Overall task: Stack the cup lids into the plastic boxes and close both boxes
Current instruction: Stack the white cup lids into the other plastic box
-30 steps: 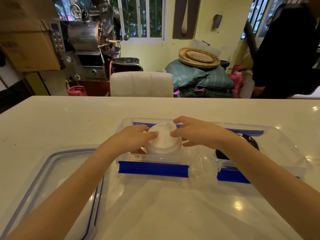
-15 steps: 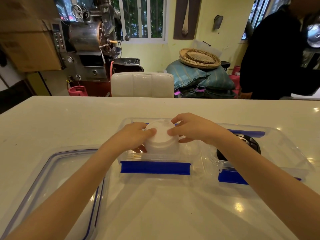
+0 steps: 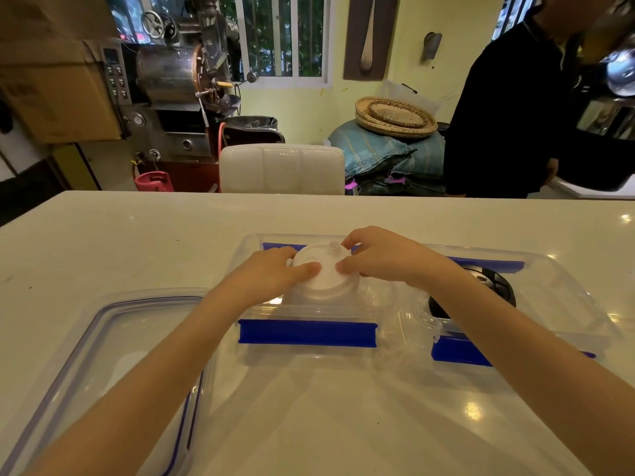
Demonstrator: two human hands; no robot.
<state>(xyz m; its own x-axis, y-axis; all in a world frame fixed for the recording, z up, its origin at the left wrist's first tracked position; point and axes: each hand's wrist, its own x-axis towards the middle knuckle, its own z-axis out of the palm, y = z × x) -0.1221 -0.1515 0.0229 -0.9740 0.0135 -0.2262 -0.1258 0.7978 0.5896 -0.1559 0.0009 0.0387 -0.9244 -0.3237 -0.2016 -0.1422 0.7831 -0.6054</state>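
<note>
A stack of white cup lids (image 3: 321, 274) stands inside the left clear plastic box (image 3: 307, 333), which has blue clasps. My left hand (image 3: 271, 274) grips the stack from the left and my right hand (image 3: 381, 257) from the right, thumbs resting on the top lid. A second clear box (image 3: 556, 297) sits to the right, touching the first, with black cup lids (image 3: 494, 286) inside, partly hidden by my right forearm. A clear box cover with a blue seal (image 3: 113, 365) lies flat at the lower left.
The white table (image 3: 137, 235) runs to a far edge, behind which stands a white chair back (image 3: 281, 168). A person in dark clothes (image 3: 508, 115) stands at the far right. A metal machine and sacks with baskets lie beyond.
Both hands have pressed the lid stack lower into the left box. The person in dark clothes has shifted leftward behind the table.
</note>
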